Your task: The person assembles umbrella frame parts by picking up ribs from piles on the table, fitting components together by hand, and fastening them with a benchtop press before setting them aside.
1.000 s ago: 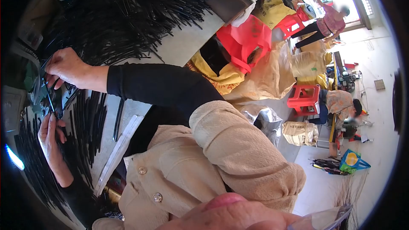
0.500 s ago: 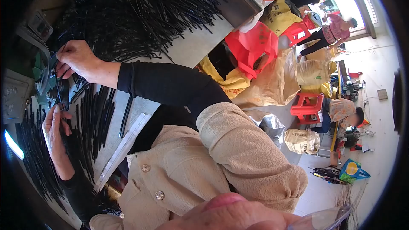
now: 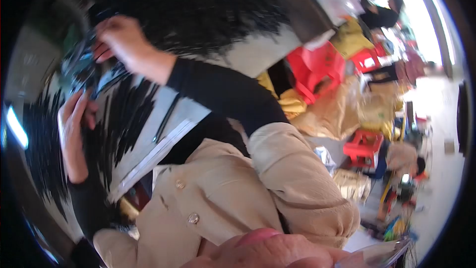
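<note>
Blur softens everything near my hands. My left hand (image 3: 119,42) is bent with thumb and fingertips pinched together, at a thin dark strip that is hard to make out now. Below it in the picture, my right hand (image 3: 74,129) has its thumb and fingertips together at the strip's other end. Both hands are beside a dark greenish machine (image 3: 77,62), whose working part is partly hidden. A large heap of thin black strips (image 3: 198,10) spreads past my left hand. More black strips (image 3: 131,114) lie in rows around my right hand.
A pale rail (image 3: 158,151) runs along the table edge by my body. Beyond my left arm are a red bag (image 3: 320,69), tan sacks (image 3: 337,114) and a red stool (image 3: 364,148). Several people are farther back, one seated person (image 3: 401,156) near the stool.
The whole view has shifted and blurred as my head moved; hands and table sit farther right in the picture. Both hands keep their pinched pose near the machine.
</note>
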Tool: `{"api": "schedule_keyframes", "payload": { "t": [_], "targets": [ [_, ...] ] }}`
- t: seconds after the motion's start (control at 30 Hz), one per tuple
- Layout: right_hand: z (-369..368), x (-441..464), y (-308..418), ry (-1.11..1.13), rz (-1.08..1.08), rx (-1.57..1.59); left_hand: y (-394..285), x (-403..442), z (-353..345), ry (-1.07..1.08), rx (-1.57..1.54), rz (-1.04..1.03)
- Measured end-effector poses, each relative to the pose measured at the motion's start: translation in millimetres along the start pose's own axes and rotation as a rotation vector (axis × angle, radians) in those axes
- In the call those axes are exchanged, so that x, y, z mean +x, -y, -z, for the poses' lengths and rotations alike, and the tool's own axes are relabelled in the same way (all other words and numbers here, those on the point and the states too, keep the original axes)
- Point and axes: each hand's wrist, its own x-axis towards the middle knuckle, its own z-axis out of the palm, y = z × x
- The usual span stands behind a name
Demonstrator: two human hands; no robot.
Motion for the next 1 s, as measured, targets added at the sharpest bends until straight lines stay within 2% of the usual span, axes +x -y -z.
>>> {"api": "schedule_keyframes", "payload": {
  "t": [0.1, 0.17, 0.3, 0.6, 0.77, 0.8, 1.0],
  "targets": [
    [-0.2, -6.4, 3.9, 0.019, 0.039, -0.074, -2.6, -3.9, -3.1, 0.013, -0.023, -0.095],
    [-0.2, -4.5, 3.9, 0.045, 0.060, -0.073, -8.2, -3.5, 0.3, 0.050, -0.050, -0.059],
    [5.1, 1.7, 3.3, 0.138, 0.022, -0.050, -6.0, -5.3, 4.7, 0.107, -0.072, -0.138],
    [-2.4, -2.0, 5.7, 0.101, 0.006, -0.088, -3.3, -11.3, 5.8, 0.125, -0.128, -0.135],
    [-1.5, -10.6, 10.9, 0.064, -0.012, -0.096, -18.2, -19.3, -5.7, 0.057, -0.112, -0.102],
    [0.0, -8.4, 9.2, 0.036, 0.000, -0.104, -24.4, -18.7, -6.6, 0.104, -0.010, -0.106],
    [3.9, 7.0, 2.1, -0.005, -0.047, 0.043, -8.7, -4.5, -19.2, 0.052, 0.003, -0.079]
  ]
}}
